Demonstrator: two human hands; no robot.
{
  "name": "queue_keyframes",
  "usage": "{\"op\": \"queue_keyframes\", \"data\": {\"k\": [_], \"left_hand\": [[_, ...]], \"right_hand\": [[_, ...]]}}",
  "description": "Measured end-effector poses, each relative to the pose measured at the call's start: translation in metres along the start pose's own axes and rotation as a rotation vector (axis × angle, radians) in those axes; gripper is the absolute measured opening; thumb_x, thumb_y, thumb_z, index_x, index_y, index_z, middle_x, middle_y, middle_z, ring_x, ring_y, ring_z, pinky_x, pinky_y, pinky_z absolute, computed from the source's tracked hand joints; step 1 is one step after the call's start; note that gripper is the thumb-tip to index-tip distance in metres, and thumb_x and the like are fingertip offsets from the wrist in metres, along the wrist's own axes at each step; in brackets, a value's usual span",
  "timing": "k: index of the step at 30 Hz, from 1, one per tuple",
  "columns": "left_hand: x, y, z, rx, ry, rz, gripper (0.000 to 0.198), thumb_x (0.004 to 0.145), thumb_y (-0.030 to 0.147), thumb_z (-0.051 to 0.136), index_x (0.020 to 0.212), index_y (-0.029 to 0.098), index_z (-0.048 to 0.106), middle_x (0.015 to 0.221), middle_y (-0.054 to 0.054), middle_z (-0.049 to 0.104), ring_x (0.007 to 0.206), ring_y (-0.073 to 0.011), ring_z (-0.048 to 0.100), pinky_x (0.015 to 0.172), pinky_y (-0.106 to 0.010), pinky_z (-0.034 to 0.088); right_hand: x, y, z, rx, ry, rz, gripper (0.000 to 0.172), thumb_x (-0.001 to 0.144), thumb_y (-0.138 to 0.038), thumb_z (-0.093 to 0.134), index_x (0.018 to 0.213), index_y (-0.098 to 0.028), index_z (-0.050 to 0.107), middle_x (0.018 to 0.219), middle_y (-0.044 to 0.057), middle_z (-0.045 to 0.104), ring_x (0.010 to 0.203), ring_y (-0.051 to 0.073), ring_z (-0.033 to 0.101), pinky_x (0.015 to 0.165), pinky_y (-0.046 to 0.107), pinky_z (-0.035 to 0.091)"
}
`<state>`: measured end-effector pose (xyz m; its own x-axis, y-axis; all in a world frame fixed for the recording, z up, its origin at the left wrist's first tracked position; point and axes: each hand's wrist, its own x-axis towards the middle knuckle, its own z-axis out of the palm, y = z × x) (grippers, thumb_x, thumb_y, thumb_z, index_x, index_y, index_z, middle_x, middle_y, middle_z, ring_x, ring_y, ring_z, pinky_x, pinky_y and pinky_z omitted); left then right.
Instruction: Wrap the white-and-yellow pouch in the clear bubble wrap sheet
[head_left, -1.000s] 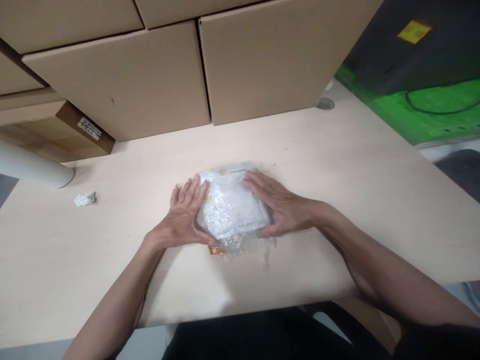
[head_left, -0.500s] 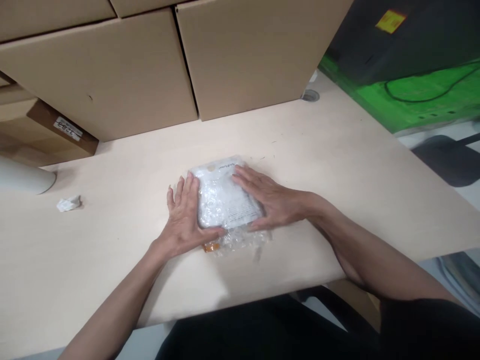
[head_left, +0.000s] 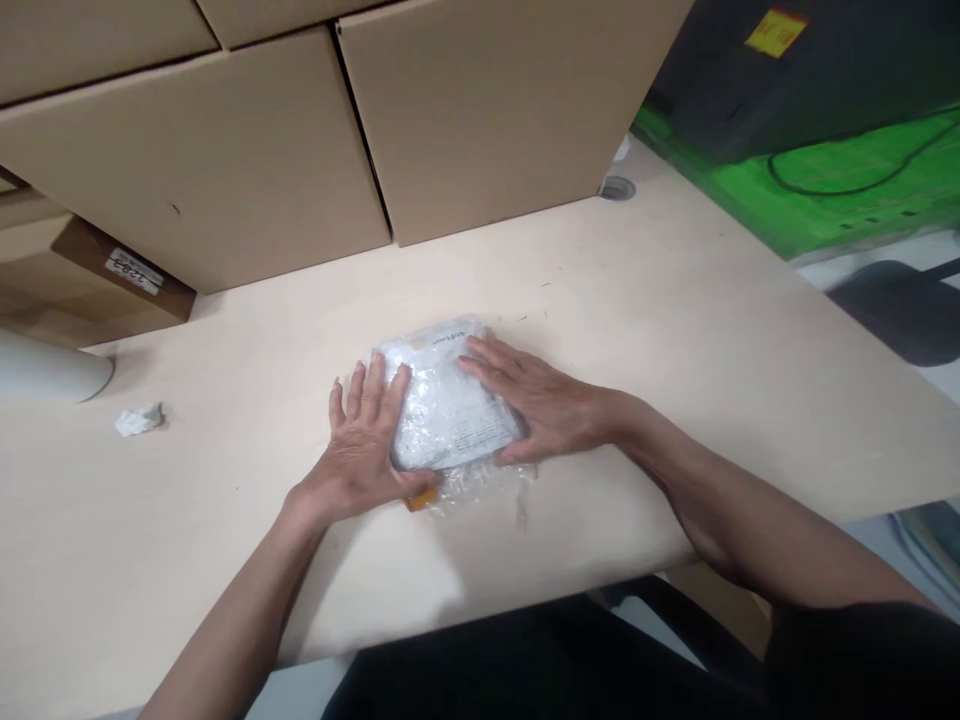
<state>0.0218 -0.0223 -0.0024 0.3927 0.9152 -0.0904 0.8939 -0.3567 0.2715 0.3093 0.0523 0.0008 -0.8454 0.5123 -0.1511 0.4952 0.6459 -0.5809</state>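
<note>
A flat white packet wrapped in clear bubble wrap (head_left: pixel 446 410) lies on the pale wooden table (head_left: pixel 675 340) in front of me. My left hand (head_left: pixel 364 440) rests flat on its left side, fingers stretched out and thumb along the near edge. My right hand (head_left: pixel 536 400) lies flat over its right side, fingers pointing left across the top. Loose wrap and a strip of brown tape (head_left: pixel 420 500) stick out at the near edge below my left thumb.
Large cardboard boxes (head_left: pixel 480 110) stand along the back of the table. A white cylinder (head_left: pixel 45 368) and a crumpled scrap of paper (head_left: pixel 137 419) lie at the far left. A green surface with a black cable (head_left: pixel 847 180) is at the right.
My left hand has slid slightly onto the packet's left side. Both hands stay pressed flat on it; the view has shifted a little.
</note>
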Motion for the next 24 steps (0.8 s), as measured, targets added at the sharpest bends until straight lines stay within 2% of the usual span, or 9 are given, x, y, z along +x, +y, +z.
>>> {"op": "queue_keyframes", "data": {"k": [6, 10, 11, 13, 15, 17, 18, 21, 24], "left_hand": [[0.001, -0.003, 0.001, -0.097, -0.012, -0.02, 0.133, 0.067, 0.074, 0.073, 0.159, 0.03, -0.014, 0.165, -0.016, -0.024, 0.151, -0.0479, -0.013, 0.116, -0.071, -0.002], [-0.006, -0.007, -0.005, -0.336, 0.149, -0.025, 0.132, 0.067, 0.074, 0.073, 0.16, 0.03, -0.009, 0.168, -0.018, -0.01, 0.152, -0.047, -0.001, 0.116, -0.07, 0.012], [-0.008, -0.008, -0.008, -0.41, 0.255, -0.062, 0.123, 0.071, 0.073, 0.071, 0.161, 0.03, -0.002, 0.168, -0.018, 0.002, 0.151, -0.0453, 0.01, 0.115, -0.067, 0.021], [-0.011, -0.008, -0.012, -0.539, 0.466, -0.208, 0.093, 0.081, 0.067, 0.064, 0.156, 0.025, 0.028, 0.154, -0.018, 0.039, 0.135, -0.0377, 0.044, 0.104, -0.054, 0.042], [-0.012, -0.007, -0.015, -0.657, 0.508, -0.357, 0.062, 0.089, 0.062, 0.057, 0.132, 0.018, 0.059, 0.114, -0.013, 0.066, 0.097, -0.0257, 0.062, 0.081, -0.038, 0.051], [-0.01, -0.005, -0.015, -0.781, 0.4, -0.411, 0.051, 0.09, 0.061, 0.055, 0.106, 0.015, 0.07, 0.082, -0.007, 0.066, 0.07, -0.0173, 0.058, 0.064, -0.029, 0.046], [-0.009, -0.004, -0.015, -0.839, 0.342, -0.406, 0.05, 0.09, 0.061, 0.057, 0.1, 0.015, 0.071, 0.075, -0.005, 0.064, 0.064, -0.0152, 0.055, 0.06, -0.027, 0.043], [-0.007, 0.0, -0.014, -0.96, 0.306, -0.404, 0.046, 0.085, 0.059, 0.066, 0.1, 0.016, 0.068, 0.072, -0.002, 0.063, 0.063, -0.014, 0.054, 0.059, -0.025, 0.041], [-0.01, 0.003, -0.015, -1.02, 0.344, -0.398, 0.044, 0.079, 0.052, 0.076, 0.105, 0.018, 0.067, 0.077, -0.001, 0.063, 0.072, -0.0145, 0.058, 0.065, -0.024, 0.045]], "right_hand": [[0.003, -0.002, -0.005, 0.085, 0.014, 0.003, 0.116, 0.077, -0.071, 0.067, 0.162, -0.03, 0.0, 0.169, 0.007, -0.015, 0.153, 0.037, -0.015, 0.122, 0.058, 0.002], [0.002, -0.003, -0.014, 0.316, 0.136, -0.026, 0.109, 0.076, -0.068, 0.071, 0.161, -0.033, 0.012, 0.17, 0.006, -0.007, 0.155, 0.037, 0.0, 0.121, 0.059, 0.017], [0.002, -0.004, -0.015, 0.392, 0.239, -0.015, 0.102, 0.077, -0.067, 0.071, 0.159, -0.033, 0.021, 0.17, 0.007, 0.003, 0.153, 0.036, 0.013, 0.119, 0.058, 0.025], [0.002, -0.005, -0.016, 0.533, 0.474, 0.04, 0.076, 0.081, -0.063, 0.069, 0.145, -0.028, 0.049, 0.158, 0.011, 0.038, 0.137, 0.032, 0.045, 0.109, 0.053, 0.042], [0.003, -0.006, -0.014, 0.654, 0.594, 0.117, 0.049, 0.084, -0.062, 0.066, 0.112, -0.021, 0.069, 0.116, 0.011, 0.068, 0.099, 0.024, 0.064, 0.087, 0.044, 0.054], [0.004, -0.007, -0.01, 0.745, 0.55, 0.18, 0.042, 0.086, -0.061, 0.064, 0.081, -0.019, 0.067, 0.076, 0.004, 0.064, 0.068, 0.016, 0.058, 0.065, 0.035, 0.051], [0.005, -0.008, -0.009, 0.771, 0.508, 0.198, 0.043, 0.086, -0.06, 0.065, 0.074, -0.019, 0.064, 0.066, 0.0, 0.057, 0.06, 0.013, 0.052, 0.058, 0.032, 0.046], [0.006, -0.013, -0.006, 0.76, 0.458, 0.181, 0.04, 0.083, -0.055, 0.069, 0.069, -0.02, 0.059, 0.062, -0.003, 0.048, 0.056, 0.011, 0.042, 0.053, 0.029, 0.036], [0.005, -0.02, -0.006, 0.747, 0.467, 0.088, 0.034, 0.083, -0.051, 0.071, 0.073, -0.02, 0.062, 0.073, -0.001, 0.053, 0.065, 0.013, 0.046, 0.061, 0.031, 0.041]]}}
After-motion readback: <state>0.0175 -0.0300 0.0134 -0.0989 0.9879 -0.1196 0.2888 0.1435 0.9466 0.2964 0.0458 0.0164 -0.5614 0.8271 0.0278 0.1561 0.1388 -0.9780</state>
